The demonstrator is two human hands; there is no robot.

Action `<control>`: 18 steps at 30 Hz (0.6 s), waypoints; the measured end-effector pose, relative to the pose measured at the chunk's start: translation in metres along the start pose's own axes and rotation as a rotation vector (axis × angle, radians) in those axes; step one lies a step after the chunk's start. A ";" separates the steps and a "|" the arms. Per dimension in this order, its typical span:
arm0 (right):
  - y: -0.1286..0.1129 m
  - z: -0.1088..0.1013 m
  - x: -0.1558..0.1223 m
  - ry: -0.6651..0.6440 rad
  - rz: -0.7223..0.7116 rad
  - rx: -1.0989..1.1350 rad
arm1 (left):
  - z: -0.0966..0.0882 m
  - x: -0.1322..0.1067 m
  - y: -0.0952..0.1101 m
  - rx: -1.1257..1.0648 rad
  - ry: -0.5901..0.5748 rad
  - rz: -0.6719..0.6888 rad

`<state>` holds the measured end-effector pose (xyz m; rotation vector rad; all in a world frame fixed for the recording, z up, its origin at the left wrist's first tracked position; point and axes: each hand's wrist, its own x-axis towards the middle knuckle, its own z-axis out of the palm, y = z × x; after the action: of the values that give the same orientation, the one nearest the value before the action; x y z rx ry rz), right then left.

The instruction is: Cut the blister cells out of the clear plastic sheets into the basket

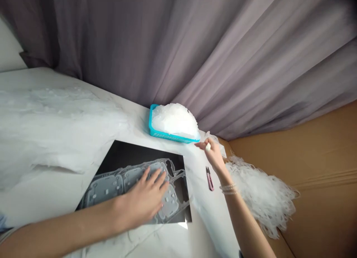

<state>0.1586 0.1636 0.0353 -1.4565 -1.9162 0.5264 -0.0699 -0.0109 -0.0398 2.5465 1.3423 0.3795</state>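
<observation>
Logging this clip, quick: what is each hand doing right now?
Left hand: open, flat on the translucent moulded sheet.
Right hand: pinching a small white piece.

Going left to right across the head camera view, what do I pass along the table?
Heap of translucent white sheets → left hand flat on the moulded sheet → right hand pinching a small white piece → tangle of white trimmings → cardboard.

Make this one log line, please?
left hand: flat on molded sheet | right hand: pinching white piece near teal basket | snips: on table
</observation>
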 end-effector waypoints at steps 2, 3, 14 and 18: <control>0.012 0.006 -0.033 -0.079 0.026 -0.041 | 0.001 0.006 -0.010 0.044 0.003 -0.047; 0.016 0.010 -0.046 -0.118 0.032 -0.057 | 0.000 0.008 -0.015 0.055 0.018 -0.070; 0.010 0.059 -0.070 -0.297 -0.114 -0.112 | 0.002 0.016 -0.039 0.062 0.087 -0.153; 0.010 0.059 -0.070 -0.231 -0.134 -0.171 | 0.004 0.016 -0.043 0.082 0.103 -0.165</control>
<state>0.1343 0.1046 -0.0314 -1.4090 -2.2715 0.4970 -0.0923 0.0257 -0.0559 2.4871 1.6245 0.4371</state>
